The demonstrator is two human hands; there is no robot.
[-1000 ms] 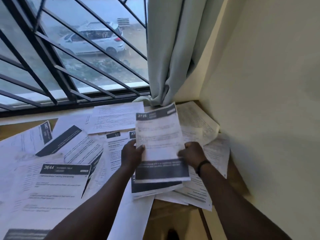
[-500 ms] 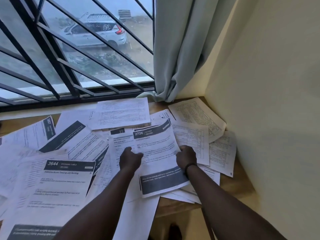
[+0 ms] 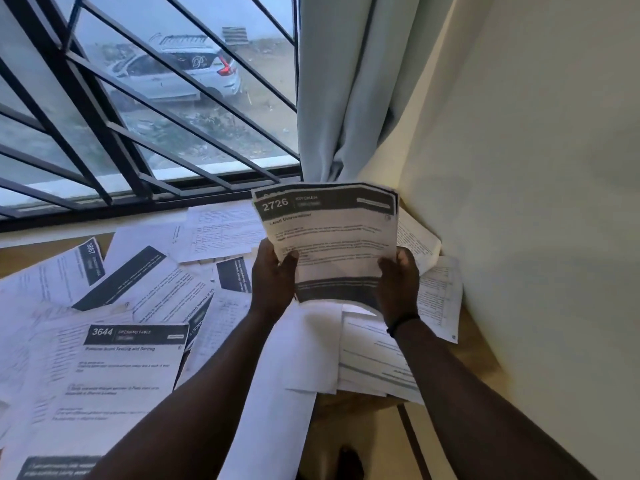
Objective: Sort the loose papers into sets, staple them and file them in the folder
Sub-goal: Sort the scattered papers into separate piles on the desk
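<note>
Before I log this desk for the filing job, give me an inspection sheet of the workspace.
Surface: wooden table, mostly covered by sheets.
Job's things: 2726 set held up off the table; 3644 sheet lying at left; loose papers overlapping. Stapler and folder: nothing seen.
Clutter: nothing seen beyond the papers.
Grippers: left hand and right hand each grip a side edge of the 2726 set.
Cables: nothing seen.
Surroundings: barred window, curtain, wall on the right.

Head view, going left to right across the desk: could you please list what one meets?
Sheet 3667 → sheet 3644 → left hand → held sheet 2726 → right hand → wall.
</note>
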